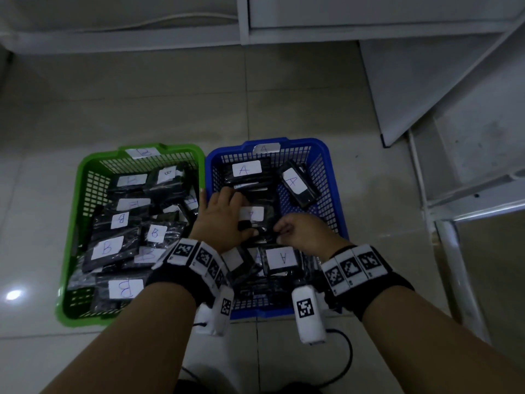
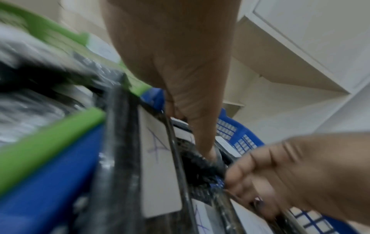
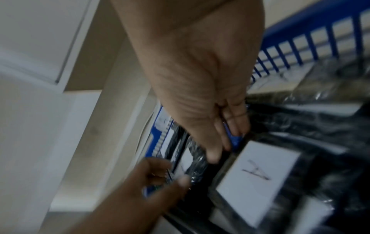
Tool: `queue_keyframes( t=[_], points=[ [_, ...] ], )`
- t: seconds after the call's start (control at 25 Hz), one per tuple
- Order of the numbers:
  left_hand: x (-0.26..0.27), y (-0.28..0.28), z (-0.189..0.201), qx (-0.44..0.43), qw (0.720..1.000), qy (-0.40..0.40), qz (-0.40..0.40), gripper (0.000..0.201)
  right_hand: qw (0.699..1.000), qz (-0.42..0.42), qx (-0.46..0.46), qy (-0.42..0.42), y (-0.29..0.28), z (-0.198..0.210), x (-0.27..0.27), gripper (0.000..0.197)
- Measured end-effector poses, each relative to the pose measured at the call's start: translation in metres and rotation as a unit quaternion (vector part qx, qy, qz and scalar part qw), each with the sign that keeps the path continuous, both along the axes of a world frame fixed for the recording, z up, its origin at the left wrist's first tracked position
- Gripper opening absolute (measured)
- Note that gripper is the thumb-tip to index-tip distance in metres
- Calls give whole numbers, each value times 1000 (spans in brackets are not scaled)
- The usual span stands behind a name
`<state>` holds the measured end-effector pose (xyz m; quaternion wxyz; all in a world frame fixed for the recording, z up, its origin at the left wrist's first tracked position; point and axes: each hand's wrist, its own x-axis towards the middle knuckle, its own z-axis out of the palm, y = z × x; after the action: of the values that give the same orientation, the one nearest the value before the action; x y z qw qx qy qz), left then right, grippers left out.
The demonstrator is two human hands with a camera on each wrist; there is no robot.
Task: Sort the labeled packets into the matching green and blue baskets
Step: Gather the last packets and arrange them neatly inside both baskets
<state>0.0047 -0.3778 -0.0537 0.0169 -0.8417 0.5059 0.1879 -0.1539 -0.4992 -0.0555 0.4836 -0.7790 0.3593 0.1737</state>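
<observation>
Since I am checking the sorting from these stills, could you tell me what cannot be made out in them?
- Head view: packets beneath the left hand and right hand in the blue basket; wrists hide their labels.
- Head view: the tag on the green basket rim is blurred.
- Left wrist view: the green basket's contents are smeared by motion.
- Right wrist view: whether the right hand's fingers grip a packet; blur.

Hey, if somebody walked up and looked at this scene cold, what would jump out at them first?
Two bright baskets side by side on the tiled floor: a green basket on the left heaped with black packets labeled B, and a blue basket on the right holding packets labeled A. In the blue one, the left hand and right hand both grip one black A packet.
</observation>
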Motion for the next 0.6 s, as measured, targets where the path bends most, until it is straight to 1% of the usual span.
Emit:
queue_keyframes(
  t=[0.08,0.12,0.2,0.32,0.48,0.56,0.6],
  points=[
    [-1,8,11,24,1000,0,-19,61,992,119,11,35,7,3,-5,50],
    [-2,12,14,46,998,5,-38,61,986,160,-10,48,10,1,-5,56],
    [-1,21,14,79,994,30,-73,60,975,206,-51,63,15,-4,-3,60],
    [9,29,10,72,988,84,-105,53,981,179,-42,56,14,-3,4,50],
    [14,32,16,38,972,181,-142,29,987,145,-27,65,11,2,6,34],
    [18,32,17,23,964,224,-144,21,990,129,-13,53,17,-2,6,31],
    [20,32,16,14,961,241,-137,18,992,117,-12,47,20,-6,5,34]
  ],
)
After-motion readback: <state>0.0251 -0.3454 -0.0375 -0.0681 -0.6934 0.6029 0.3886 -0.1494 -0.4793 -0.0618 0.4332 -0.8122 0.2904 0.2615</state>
